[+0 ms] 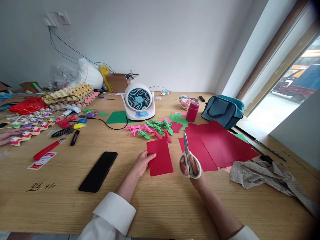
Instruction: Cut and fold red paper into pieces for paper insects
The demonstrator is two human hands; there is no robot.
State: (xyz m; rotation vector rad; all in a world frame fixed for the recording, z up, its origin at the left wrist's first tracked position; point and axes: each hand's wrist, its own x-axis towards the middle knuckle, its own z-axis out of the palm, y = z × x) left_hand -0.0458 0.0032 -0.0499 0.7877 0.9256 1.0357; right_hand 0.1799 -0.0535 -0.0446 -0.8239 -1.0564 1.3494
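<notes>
My left hand (pixel 141 163) grips the left edge of a small red rectangle of paper (pixel 161 158), thumb on top and the other fingers underneath. In my right hand (pixel 196 180) is a pair of scissors (pixel 187 160) with off-white handles; fingers pass through the loops, and the blades look closed and point away from me. The scissors are to the right of the paper, apart from it. Larger red paper sheets (pixel 217 140) lie beyond my right hand. Past the held paper is a pile of pink, green and red paper cutouts (pixel 157 128).
A white fan (pixel 138 101) stands at the back middle. A dark red canister (pixel 192 111) and a blue bag (pixel 222 110) are back right, a grey cloth (pixel 260 176) nearer. Left lie a phone (pixel 98 171), a red utility knife (pixel 48 150) and another person's hand (pixel 7 137).
</notes>
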